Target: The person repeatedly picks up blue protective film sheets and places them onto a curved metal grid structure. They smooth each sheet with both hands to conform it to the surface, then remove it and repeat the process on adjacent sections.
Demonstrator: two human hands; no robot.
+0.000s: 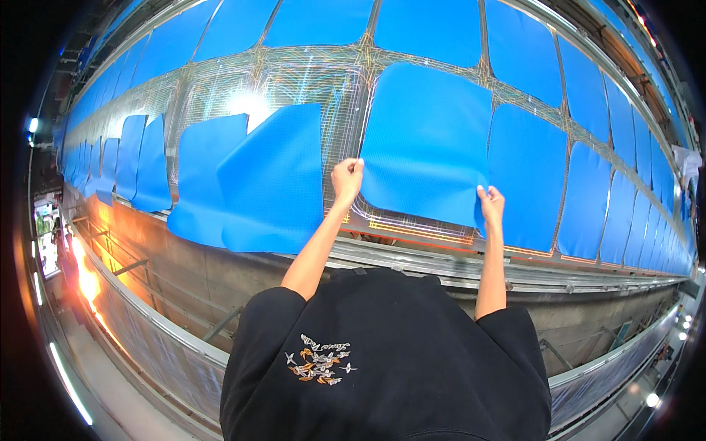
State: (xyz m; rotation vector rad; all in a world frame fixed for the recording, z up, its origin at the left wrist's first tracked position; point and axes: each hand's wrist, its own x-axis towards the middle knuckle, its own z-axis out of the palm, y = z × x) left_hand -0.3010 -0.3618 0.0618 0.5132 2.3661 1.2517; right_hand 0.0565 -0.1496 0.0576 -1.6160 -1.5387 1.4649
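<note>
A blue sheet with rounded corners [426, 140] lies before me on the long table, its near edge raised a little and bowed between my hands. My left hand [347, 178] is closed on the sheet's left edge, fingers pinched together. At the near right corner, my right hand [491, 203] pinches the same sheet between thumb and fingers. Under the near edge, coloured guide lines show on the table surface [419, 229]. To the left, a loose blue sheet [283, 173] lies skewed over another blue sheet [202, 198], both hanging past the table's near edge.
More blue sheets [526, 173] lie flat in rows to the right and along the far side [426, 29]. A metal rail [456, 272] runs along the table's near edge. Behind me stands another long table [162, 331]. Bright light glares at the left.
</note>
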